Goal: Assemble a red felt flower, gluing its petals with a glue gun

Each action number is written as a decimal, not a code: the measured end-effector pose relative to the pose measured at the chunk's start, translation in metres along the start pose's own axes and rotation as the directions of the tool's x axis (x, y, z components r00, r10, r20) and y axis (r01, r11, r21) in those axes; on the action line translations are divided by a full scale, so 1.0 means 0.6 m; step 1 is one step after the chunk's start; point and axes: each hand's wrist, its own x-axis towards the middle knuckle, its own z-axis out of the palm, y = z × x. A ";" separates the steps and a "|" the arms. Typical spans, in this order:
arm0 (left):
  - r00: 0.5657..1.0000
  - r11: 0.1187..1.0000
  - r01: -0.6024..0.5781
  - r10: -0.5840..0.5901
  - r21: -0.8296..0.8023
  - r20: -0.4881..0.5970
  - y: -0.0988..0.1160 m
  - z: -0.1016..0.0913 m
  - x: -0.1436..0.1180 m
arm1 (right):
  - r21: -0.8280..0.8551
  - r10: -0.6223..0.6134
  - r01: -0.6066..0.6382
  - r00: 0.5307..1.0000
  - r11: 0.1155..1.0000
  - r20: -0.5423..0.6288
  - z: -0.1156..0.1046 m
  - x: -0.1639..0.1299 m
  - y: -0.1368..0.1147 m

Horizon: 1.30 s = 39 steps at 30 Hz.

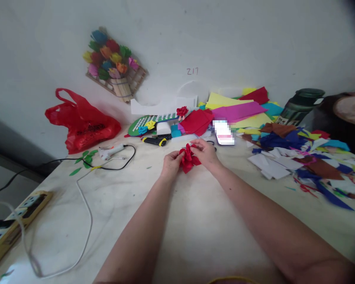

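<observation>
A red paper flower point(188, 159) is held above the middle of the pale table point(195, 228). My left hand point(171, 162) pinches its left side. My right hand point(205, 153) grips its upper right petals. Both forearms reach in from the bottom of the view. The flower's base is hidden between my fingers.
A glue gun point(111, 150) with a black cable lies left of my hands, near green paper leaves point(84, 158) and a red plastic bag point(81, 124). Coloured paper sheets point(236, 110) and scraps point(307, 161) cover the right side. A power strip point(14, 219) sits at the left edge. A dark green bottle point(301, 104) stands at the back right.
</observation>
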 end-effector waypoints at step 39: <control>1.000 1.000 0.020 -0.019 0.014 -0.007 0.021 0.013 -0.014 | -0.091 0.038 -0.040 0.999 0.995 -0.032 -0.004 0.005 0.005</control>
